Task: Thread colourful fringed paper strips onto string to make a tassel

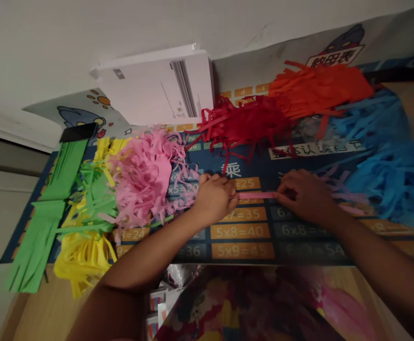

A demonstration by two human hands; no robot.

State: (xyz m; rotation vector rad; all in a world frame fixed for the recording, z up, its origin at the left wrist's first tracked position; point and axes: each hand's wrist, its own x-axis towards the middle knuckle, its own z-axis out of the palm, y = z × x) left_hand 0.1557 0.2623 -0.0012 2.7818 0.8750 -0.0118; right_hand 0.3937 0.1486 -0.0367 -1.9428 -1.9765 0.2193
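A narrow pink strip (256,194), paper-like, is stretched level between my two hands over a printed multiplication chart (242,246). My left hand (215,198) is closed on its left end, fingers curled down near the chart. At the other end my right hand (303,195) pinches the strip between thumb and fingers. Pale pink fringe (339,184) spreads out beyond my right hand, and similar loose strands lie just left of my left hand. A fluffy pink pompom (145,177) sits further left. Whether its strands join the strip is hidden by my left hand.
Red fringe (252,121), orange fringe (320,90) and blue fringe (394,184) lie behind and to the right. Yellow fringe (86,258) and green cut sheets (38,237) are at the left. A white package (160,90) leans on the wall; a dark phone-like object (79,132) lies nearby.
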